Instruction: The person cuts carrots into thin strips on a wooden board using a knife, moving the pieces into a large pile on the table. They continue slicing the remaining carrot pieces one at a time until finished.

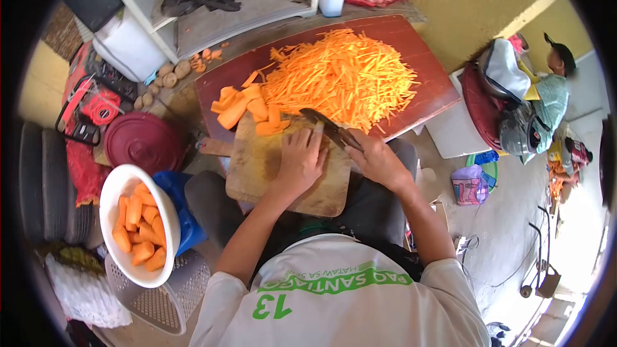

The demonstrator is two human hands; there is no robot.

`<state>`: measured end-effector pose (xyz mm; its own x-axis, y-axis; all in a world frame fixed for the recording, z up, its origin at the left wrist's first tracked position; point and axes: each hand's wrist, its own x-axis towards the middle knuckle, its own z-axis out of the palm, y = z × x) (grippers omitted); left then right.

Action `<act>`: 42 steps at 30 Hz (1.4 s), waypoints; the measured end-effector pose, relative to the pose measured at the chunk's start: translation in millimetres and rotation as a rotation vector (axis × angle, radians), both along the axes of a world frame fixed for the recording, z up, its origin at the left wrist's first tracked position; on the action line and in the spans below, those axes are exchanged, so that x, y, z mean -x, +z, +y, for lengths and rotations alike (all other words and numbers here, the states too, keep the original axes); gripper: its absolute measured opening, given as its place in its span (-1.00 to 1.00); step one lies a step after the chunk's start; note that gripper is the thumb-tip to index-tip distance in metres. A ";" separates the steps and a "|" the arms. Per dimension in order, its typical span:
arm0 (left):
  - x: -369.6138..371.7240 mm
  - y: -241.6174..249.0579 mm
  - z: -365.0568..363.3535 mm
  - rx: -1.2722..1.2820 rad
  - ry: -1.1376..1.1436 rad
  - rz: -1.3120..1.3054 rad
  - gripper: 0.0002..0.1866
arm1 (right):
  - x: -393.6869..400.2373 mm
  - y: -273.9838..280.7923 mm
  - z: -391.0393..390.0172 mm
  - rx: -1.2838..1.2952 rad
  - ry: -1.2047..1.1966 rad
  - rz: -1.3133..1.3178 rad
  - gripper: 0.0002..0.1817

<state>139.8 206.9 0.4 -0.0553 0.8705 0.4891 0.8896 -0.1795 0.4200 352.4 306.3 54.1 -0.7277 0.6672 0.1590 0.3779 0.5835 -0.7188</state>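
My right hand (379, 164) grips the handle of a dark-bladed knife (321, 122), its blade reaching left over the far edge of a worn wooden cutting board (254, 170). Flat on that board lies my left hand (302, 157), fingers stretched forward close to the blade; whether anything is under them is hidden. The board rests across my lap against a red-brown table (427, 58). Just beyond the knife is a large heap of carrot strips (347, 77). Thick carrot pieces (241, 106) lie at the heap's left, some touching the board's far edge.
At my left, a white basin (108, 218) holds several peeled carrots (144, 225), beside a blue container (186, 209). A dark red lid (141, 141) lies beyond. Shelves (238, 35) stand at the back. Another person (553, 106) is at the right, near a white box (453, 128).
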 end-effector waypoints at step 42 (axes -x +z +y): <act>39.9 5.6 -84.0 -0.105 0.057 -0.279 -0.55 | 3.0 5.2 -16.2 0.003 -0.033 -0.096 -0.56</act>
<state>99.8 122.9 6.0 -0.2475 0.8078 0.5350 0.7527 -0.1874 0.6312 349.4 290.1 59.2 -0.7173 0.6913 0.0876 0.4641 0.5677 -0.6800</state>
